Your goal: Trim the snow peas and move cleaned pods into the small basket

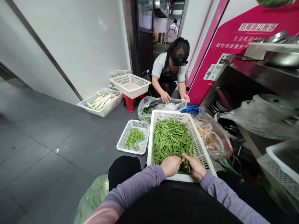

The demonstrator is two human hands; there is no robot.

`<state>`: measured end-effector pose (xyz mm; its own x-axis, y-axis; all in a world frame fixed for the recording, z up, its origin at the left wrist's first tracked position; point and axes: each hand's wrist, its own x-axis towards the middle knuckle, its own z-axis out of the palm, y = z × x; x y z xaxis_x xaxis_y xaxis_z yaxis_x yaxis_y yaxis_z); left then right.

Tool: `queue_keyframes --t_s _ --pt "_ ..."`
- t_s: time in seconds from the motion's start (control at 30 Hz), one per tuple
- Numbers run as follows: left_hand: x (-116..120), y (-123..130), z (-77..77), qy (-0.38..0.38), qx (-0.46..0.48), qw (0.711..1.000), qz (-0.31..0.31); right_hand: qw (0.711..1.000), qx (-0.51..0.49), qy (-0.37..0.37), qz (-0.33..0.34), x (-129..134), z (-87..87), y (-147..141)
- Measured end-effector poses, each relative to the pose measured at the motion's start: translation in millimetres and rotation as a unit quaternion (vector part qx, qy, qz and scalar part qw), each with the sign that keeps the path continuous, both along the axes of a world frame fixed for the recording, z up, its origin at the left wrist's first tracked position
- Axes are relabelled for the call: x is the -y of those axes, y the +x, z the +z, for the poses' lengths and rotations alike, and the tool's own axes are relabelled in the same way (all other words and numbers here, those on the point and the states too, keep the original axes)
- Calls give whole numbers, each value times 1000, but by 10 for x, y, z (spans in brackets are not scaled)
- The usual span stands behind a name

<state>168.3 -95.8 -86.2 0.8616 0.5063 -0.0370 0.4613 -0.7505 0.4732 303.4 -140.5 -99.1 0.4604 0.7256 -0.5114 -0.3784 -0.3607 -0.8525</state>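
A large white basket (201, 140) full of green pea pods (171, 137) rests in front of me at lap height. Over its near end, my left hand (171, 165) is closed, with its fingertips at a pod beside my right hand. My right hand (195, 165) pinches green pods between thumb and fingers, close to the left one. Left of the large basket stands a smaller white basket (120, 144) with a few green pods (135, 138) inside.
A person (169, 70) crouches ahead, hands on a clear plastic bag (149, 107). An empty white basket (130, 85) sits on a red stool (129, 104), beside a basket of pale stalks (102, 101). Metal shelving (268, 68) and bags stand at right; another bag (93, 196) lies lower left.
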Motion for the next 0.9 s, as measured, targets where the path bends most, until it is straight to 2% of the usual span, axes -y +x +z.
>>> queue_keyframes --t_s 0.2,0.47,0.6,0.67,0.8,0.9 --pt "11 -12 26 25 -17 1000 -2 997 -71 -24 -7 4 52 -41" --pt "-1 -2 14 27 -21 999 -11 996 -76 -22 -37 12 88 -98" --pt "5 1 32 11 -22 1000 -10 996 -83 -33 -21 28 69 -107" --pt "21 2 46 -1 -11 1000 -1 996 -82 -39 11 35 68 -108" --pt "6 4 61 -40 11 999 10 985 -91 -65 128 56 149 -55" --pt "-146 -7 42 -52 -27 992 113 972 -106 -75 197 111 301 70"
